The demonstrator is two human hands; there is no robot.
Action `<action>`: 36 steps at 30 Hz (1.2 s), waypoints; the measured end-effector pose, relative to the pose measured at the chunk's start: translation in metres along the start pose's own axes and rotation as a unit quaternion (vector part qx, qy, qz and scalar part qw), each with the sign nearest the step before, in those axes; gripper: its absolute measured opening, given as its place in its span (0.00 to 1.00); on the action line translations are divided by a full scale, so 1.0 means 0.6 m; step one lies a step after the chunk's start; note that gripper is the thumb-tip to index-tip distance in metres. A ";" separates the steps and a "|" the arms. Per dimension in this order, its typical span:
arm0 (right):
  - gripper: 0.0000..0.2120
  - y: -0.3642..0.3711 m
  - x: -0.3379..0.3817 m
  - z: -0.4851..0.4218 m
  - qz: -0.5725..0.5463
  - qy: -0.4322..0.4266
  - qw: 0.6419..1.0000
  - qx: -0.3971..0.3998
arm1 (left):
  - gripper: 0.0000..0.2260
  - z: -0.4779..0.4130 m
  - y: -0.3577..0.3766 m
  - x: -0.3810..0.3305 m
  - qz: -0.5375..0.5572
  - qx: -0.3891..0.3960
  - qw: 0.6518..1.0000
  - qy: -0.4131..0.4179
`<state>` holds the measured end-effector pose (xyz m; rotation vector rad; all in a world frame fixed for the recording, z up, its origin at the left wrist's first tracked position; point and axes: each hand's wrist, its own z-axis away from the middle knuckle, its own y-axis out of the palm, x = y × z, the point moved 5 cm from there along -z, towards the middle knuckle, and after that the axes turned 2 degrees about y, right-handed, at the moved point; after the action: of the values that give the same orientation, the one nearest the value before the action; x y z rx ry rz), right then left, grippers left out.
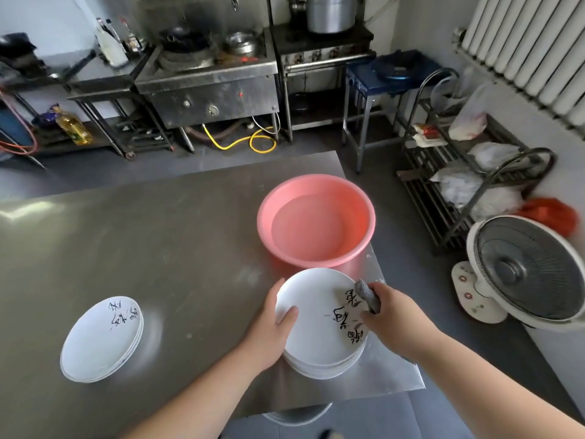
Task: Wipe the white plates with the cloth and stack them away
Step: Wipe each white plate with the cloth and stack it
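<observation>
The left hand (272, 321) grips the rim of the top plate (316, 315), thumb on its face, apparently to steady it on the stack (323, 367) beneath. Just right of it, the right hand (392, 315) bunches the grey cloth (367, 294) against the plate's inked side, placed for wiping. Beyond both hands sits the pink basin (316, 185). Well left of the left hand, a second stack (101, 340) lies on the steel table (158, 232), likely the wiped ones.
</observation>
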<state>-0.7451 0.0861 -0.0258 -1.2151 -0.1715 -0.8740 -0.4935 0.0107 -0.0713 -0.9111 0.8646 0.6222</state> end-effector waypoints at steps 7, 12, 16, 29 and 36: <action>0.09 0.008 -0.002 0.007 0.050 -0.011 0.999 -0.016 | 0.29 -0.005 -0.003 0.013 -0.027 -0.020 0.999 0.019; 0.09 -0.015 0.001 0.012 0.099 -0.020 0.993 -0.065 | 0.31 -0.006 -0.012 0.006 -0.062 -0.009 0.998 0.004; 0.12 -0.051 0.026 0.010 0.138 -0.020 0.983 -0.119 | 0.30 -0.017 -0.042 0.002 -0.116 0.004 0.993 0.029; 0.15 0.114 0.350 -0.049 0.134 -0.152 0.977 -0.058 | 0.23 0.023 -0.413 0.141 -0.232 -0.134 0.962 -0.047; 0.16 0.340 0.516 -0.084 0.188 -0.200 0.961 0.029 | 0.22 0.098 -0.601 0.308 -0.278 -0.166 0.933 -0.160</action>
<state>-0.4173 -0.0949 -0.0259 -1.3057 -0.2781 -0.2858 -0.0978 -0.0939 -0.0595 -1.2557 0.1838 0.4047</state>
